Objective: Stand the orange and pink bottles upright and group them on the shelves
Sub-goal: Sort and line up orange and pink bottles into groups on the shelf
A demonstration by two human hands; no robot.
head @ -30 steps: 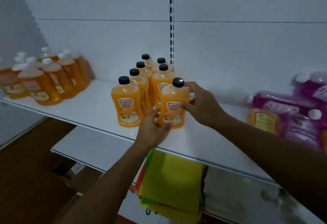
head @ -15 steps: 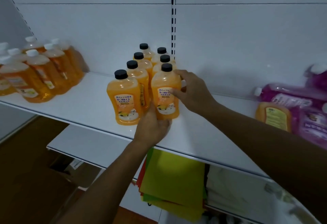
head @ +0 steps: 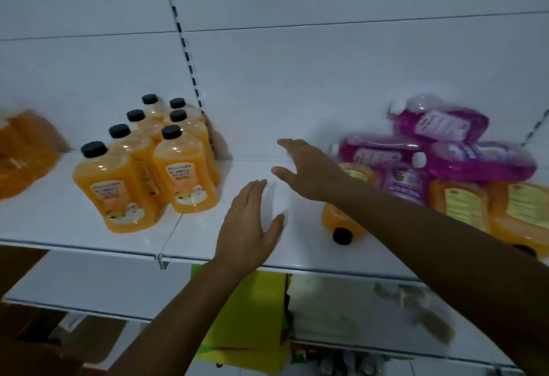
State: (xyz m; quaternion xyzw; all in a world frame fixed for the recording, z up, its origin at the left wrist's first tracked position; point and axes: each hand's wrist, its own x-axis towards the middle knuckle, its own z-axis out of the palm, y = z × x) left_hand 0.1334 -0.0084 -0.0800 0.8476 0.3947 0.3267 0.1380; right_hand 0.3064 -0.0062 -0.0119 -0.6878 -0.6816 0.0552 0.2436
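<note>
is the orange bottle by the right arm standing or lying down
Lying down: the orange bottle rests on its side on the shelf, black cap toward the front edge.

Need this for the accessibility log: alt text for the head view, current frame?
Two open, empty hands, left hand and right hand, reach over a white shelf between standing orange bottles at left and a heap of toppled pink bottles and orange bottles at right.

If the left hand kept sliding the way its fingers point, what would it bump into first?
Probably nothing soon: the left hand points up-right over bare shelf toward the back wall; the right hand hovers close beside that line, depth unclear.
</note>
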